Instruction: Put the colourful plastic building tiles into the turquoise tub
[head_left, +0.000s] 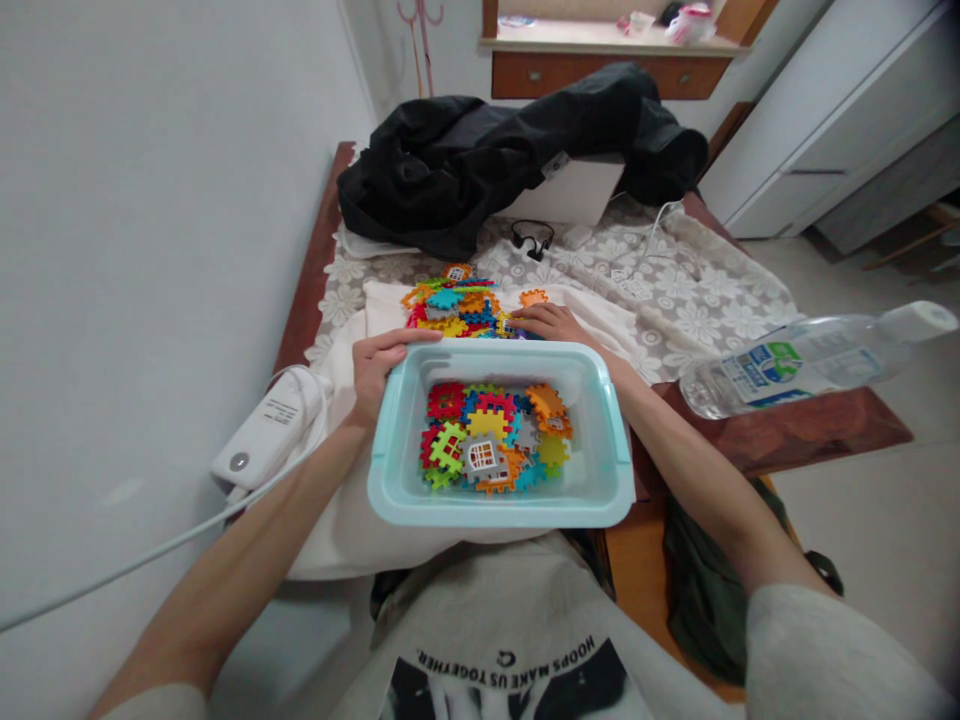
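Grey shirt (495,625) nearest, printed lettering across the chest. Just beyond it, a pale blue tub (501,514) sits in front of the person, over a white cloth (337,535). Inside the tub, loose plastic pieces (487,425) with notched edges: red, green, yellow, grey, orange, blue. They heap toward the middle and left; a stretch of bare floor shows at the right end. Right of the tub, low down, an orange-brown seat (634,555) and a dark green bag (705,585).

Left hand (375,372) clasps the tub's far left corner, index finger laid along the far rim. Right hand (556,324) is past the far rim, fingers stretched out at the near right side of a pile (454,305) of similar pieces; cannot tell whether it pinches one. One orange piece (534,297) lies just beside the pile.

White box (262,432) with a cable at left, by the wall; clear bottle (795,365) with a white cap at right. Further off, flowered tablecloth (712,290), black headphones (532,242), then a black jacket (450,160) bunched across the table's far end. Behind that, brown drawers (607,77); white cabinet (806,125) far right.
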